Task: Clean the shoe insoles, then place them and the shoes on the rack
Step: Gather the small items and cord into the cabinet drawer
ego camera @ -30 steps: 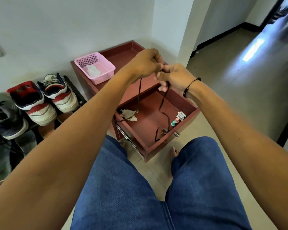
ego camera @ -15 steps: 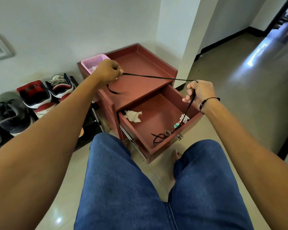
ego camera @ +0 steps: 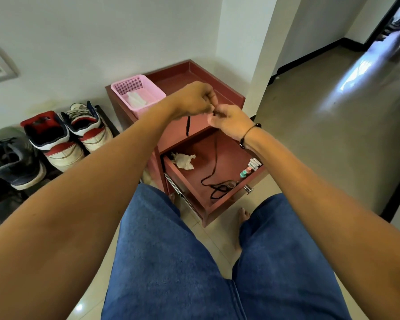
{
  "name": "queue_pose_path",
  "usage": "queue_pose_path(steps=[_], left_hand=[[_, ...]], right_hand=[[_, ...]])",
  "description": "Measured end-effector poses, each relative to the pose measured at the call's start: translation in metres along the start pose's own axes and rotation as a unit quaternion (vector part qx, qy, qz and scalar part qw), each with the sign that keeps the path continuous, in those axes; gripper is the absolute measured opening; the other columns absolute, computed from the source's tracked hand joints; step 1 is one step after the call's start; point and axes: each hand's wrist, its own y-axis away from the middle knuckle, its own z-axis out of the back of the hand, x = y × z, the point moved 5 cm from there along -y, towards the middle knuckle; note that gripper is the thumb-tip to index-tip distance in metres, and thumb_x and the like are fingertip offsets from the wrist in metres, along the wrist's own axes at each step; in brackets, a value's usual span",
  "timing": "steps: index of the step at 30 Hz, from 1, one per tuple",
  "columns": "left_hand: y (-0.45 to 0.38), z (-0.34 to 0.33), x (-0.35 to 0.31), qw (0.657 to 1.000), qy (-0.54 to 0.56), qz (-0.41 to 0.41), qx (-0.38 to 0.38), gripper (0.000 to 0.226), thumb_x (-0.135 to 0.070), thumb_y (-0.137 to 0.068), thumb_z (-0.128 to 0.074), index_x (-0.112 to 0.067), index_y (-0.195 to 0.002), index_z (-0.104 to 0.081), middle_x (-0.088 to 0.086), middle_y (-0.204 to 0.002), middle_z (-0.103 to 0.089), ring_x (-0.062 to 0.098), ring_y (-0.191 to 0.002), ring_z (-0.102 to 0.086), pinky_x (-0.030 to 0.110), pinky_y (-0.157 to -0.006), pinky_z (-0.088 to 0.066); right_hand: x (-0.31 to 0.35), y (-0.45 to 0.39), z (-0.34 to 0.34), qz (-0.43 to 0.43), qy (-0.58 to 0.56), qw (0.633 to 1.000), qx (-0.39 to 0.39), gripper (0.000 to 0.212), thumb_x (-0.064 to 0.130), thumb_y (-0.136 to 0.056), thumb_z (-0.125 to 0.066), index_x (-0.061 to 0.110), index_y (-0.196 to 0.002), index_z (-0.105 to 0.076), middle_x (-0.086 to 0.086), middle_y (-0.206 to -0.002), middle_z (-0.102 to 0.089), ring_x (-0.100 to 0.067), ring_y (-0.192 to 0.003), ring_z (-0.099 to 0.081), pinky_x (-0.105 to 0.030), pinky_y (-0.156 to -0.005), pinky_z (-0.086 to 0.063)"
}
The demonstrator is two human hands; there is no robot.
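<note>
— Black shoelace [ego camera: 216,155]: held where?
— Pinched by left hand [ego camera: 195,100] and right hand [ego camera: 229,121], fingers curled, over the open red drawer [ego camera: 217,205]; its tail lies inside.
— Shoes?
— Red-and-white shoes [ego camera: 67,132] sit left, beside the cabinet.

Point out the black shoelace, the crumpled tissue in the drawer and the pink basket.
black shoelace [ego camera: 216,155]: head view, hanging strand above the drawer.
crumpled tissue [ego camera: 183,160]: head view, its middle.
pink basket [ego camera: 123,85]: head view, mesh back wall.
</note>
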Motion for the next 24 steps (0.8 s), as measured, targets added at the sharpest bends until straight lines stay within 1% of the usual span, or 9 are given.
queue_pose_path(steps=[1, 3, 6, 10, 12, 14, 16, 20, 24], left_hand=[[0.000, 0.000, -0.002, 1.000, 0.009, -0.007, -0.005, 0.016, 0.004, -0.086, -0.054, -0.012, -0.088, -0.058, -0.001, -0.067, -0.055, 0.005, -0.055, -0.048, 0.015, -0.053, -0.039], [0.001, 0.007, -0.001, 1.000, 0.021, -0.012, -0.015, 0.015, 0.003, -0.087, -0.054, -0.012, -0.086, -0.058, 0.000, -0.068, -0.057, 0.008, -0.057, -0.048, 0.017, -0.053, -0.040], [0.004, 0.021, 0.011, 0.999, 0.007, -0.001, -0.039, 0.012, 0.002, -0.088, -0.054, -0.004, -0.089, -0.064, 0.000, -0.068, -0.060, 0.010, -0.059, -0.048, 0.019, -0.054, -0.040], [0.004, 0.030, 0.023, 0.995, 0.003, 0.017, -0.096, 0.010, -0.001, -0.086, -0.056, -0.002, -0.085, -0.066, -0.007, -0.068, -0.059, 0.004, -0.059, -0.049, 0.019, -0.056, -0.040], [0.003, 0.028, 0.021, 0.993, 0.017, 0.018, -0.113, 0.012, -0.004, -0.087, -0.057, -0.006, -0.079, -0.064, -0.005, -0.067, -0.060, 0.004, -0.055, -0.048, 0.018, -0.054, -0.040], [0.003, 0.022, 0.011, 0.997, 0.018, 0.003, -0.079, 0.017, -0.008, -0.090, -0.057, -0.011, -0.074, -0.062, -0.001, -0.065, -0.061, 0.008, -0.052, -0.047, 0.018, -0.052, -0.041], [0.003, 0.013, -0.003, 1.000, -0.005, -0.011, -0.029, 0.019, -0.006, -0.092, -0.054, -0.013, -0.076, -0.061, 0.002, -0.064, -0.061, 0.010, -0.053, -0.048, 0.020, -0.053, -0.042], [0.000, 0.013, -0.017, 0.998, -0.039, -0.023, -0.031, 0.029, 0.010, -0.088, -0.039, -0.006, -0.093, -0.062, 0.006, -0.068, -0.060, 0.012, -0.058, -0.054, 0.019, -0.054, -0.046], [0.005, 0.047, -0.015, 0.974, -0.132, -0.063, -0.174, 0.032, 0.010, -0.082, -0.041, 0.003, -0.097, -0.068, 0.011, -0.085, -0.065, 0.022, -0.078, -0.060, 0.021, -0.069, -0.043]], right_hand=[[0.003, -0.002, 0.002, 0.006, -0.029, 1.000, -0.009, 0.015, 0.015, -0.093, -0.051, 0.007, -0.091, -0.064, -0.004, -0.079, -0.065, -0.018, -0.079, -0.062, -0.029, -0.081, -0.047], [0.000, -0.001, 0.011, 0.004, -0.064, 0.996, -0.056, 0.027, 0.009, -0.093, -0.046, 0.011, -0.071, -0.061, -0.002, -0.056, -0.059, -0.016, -0.051, -0.058, -0.024, -0.063, -0.051], [-0.022, 0.008, 0.026, -0.039, -0.085, 0.988, -0.124, 0.030, 0.000, -0.084, -0.045, 0.011, -0.060, -0.059, 0.001, -0.043, -0.050, -0.011, -0.035, -0.048, -0.019, -0.048, -0.047], [-0.043, 0.016, 0.021, -0.099, -0.118, 0.984, -0.090, 0.026, -0.003, -0.082, -0.045, 0.005, -0.064, -0.060, -0.008, -0.051, -0.054, -0.018, -0.041, -0.052, -0.031, -0.059, -0.052], [-0.040, 0.017, 0.016, -0.108, -0.085, 0.989, -0.045, 0.017, 0.004, -0.087, -0.049, 0.007, -0.077, -0.063, -0.008, -0.064, -0.061, -0.018, -0.054, -0.058, -0.028, -0.063, -0.050], [-0.027, 0.013, 0.011, -0.068, -0.032, 0.997, -0.001, 0.010, 0.015, -0.088, -0.057, 0.013, -0.097, -0.062, -0.003, -0.083, -0.066, -0.015, -0.071, -0.063, -0.021, -0.069, -0.049], [-0.010, 0.005, 0.006, -0.001, -0.052, 0.999, 0.001, 0.008, 0.016, -0.090, -0.057, 0.016, -0.097, -0.060, -0.003, -0.091, -0.065, -0.016, -0.085, -0.064, -0.024, -0.082, -0.050], [0.007, -0.003, 0.008, 0.039, -0.182, 0.982, -0.032, 0.028, 0.007, -0.098, -0.041, 0.009, -0.074, -0.056, 0.000, -0.054, -0.057, -0.016, -0.055, -0.057, -0.024, -0.063, -0.051], [-0.017, 0.004, 0.008, 0.018, -0.209, 0.978, -0.021, 0.035, -0.001, -0.095, -0.040, 0.007, -0.064, -0.054, 0.005, -0.041, -0.042, -0.011, -0.039, -0.045, -0.025, -0.056, -0.043]])
